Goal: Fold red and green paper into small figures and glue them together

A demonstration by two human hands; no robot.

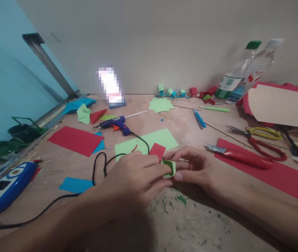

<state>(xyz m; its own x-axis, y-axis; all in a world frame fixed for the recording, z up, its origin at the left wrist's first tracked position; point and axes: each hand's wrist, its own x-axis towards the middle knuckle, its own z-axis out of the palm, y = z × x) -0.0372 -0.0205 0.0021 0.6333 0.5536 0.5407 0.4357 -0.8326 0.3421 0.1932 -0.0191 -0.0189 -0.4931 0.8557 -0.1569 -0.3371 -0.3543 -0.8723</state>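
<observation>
Grey wall and blue wall met behind the bench, which was strewn with cut paper. From my remote seat I had the small folded green paper form low in the middle, between both hands: the left hand gripped it from nine o'clock, one fingertip seemingly in its hollow, while the right hand braced its three o'clock side with thumb and fingers, presumably because such thin walls wanted support. Red paper lay just past the left fingers, at eleven. I judged that the glue gun, at ten, had its nozzle turned away for safety. At three, the red-handled knife rested across a red strip, probably for easy reach.
</observation>
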